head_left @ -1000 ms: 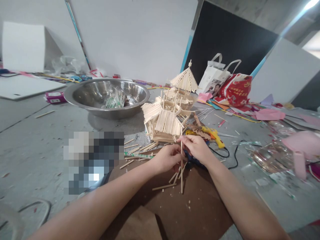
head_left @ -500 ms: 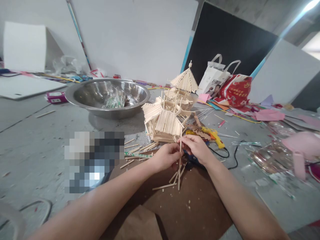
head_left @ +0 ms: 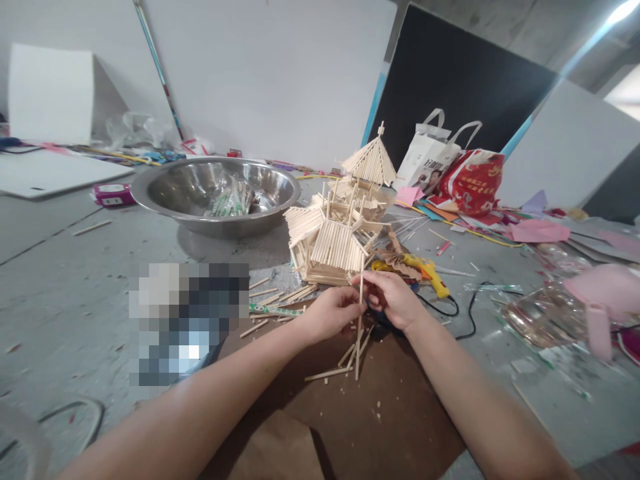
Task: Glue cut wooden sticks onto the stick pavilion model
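A long, thin wooden stick [head_left: 359,347] stands nearly upright between my hands. My left hand [head_left: 333,312] is closed on it, thumb and fingers pinching its middle. Higher up, the fingers of my right hand [head_left: 387,293] are closed at the same stick. Just beyond my hands sits a pagoda model [head_left: 340,243] built of pale wooden sticks, with slatted roofs and a pointed top. Loose sticks [head_left: 300,293] lie by its base, and a few short pieces [head_left: 330,375] rest on the brown sheet [head_left: 400,413] below. A dark blue object under my right hand is mostly hidden.
Left of the model stands a steel basin [head_left: 165,190] with bagged sticks inside. To the right lies a yellow glue gun [head_left: 433,277] with a black cord [head_left: 470,320]. Paper scraps, plastic packaging [head_left: 535,313] and a red bag [head_left: 473,180] spread farther right. A blurred patch covers something at left.
My right hand has shifted very slightly at the stick. My left hand, the stick and the model look unmoved.
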A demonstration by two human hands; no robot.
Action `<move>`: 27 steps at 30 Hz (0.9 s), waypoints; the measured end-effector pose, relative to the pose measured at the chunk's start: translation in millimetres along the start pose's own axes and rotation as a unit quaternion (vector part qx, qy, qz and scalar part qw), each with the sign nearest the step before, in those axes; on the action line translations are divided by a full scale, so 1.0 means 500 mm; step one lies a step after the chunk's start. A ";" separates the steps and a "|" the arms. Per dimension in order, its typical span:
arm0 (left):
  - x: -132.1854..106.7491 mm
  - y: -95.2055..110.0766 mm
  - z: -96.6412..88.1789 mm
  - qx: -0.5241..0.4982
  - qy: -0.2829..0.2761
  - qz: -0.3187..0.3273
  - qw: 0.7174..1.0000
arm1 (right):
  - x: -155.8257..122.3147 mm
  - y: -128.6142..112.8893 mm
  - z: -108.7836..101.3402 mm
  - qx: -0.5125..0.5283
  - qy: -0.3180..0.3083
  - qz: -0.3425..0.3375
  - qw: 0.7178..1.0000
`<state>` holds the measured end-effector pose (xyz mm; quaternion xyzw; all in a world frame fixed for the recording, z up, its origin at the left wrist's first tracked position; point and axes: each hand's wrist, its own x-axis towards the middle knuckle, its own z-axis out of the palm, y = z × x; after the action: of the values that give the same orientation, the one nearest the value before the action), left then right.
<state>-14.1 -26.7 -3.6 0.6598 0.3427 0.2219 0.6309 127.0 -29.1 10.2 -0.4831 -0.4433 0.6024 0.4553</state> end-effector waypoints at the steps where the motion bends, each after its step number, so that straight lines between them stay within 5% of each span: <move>1: 0.000 -0.001 0.000 0.000 0.000 0.001 1.000 | 0.000 0.000 0.000 0.004 -0.002 0.001 1.000; 27: -0.003 0.006 0.004 -0.036 -0.002 0.003 0.999 | 0.000 0.002 -0.001 0.032 -0.025 0.004 0.999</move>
<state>-13.2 -28.8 -0.7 0.6384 0.3313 0.2345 0.6539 127.4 -29.0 9.2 -0.4550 -0.4330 0.6298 0.4569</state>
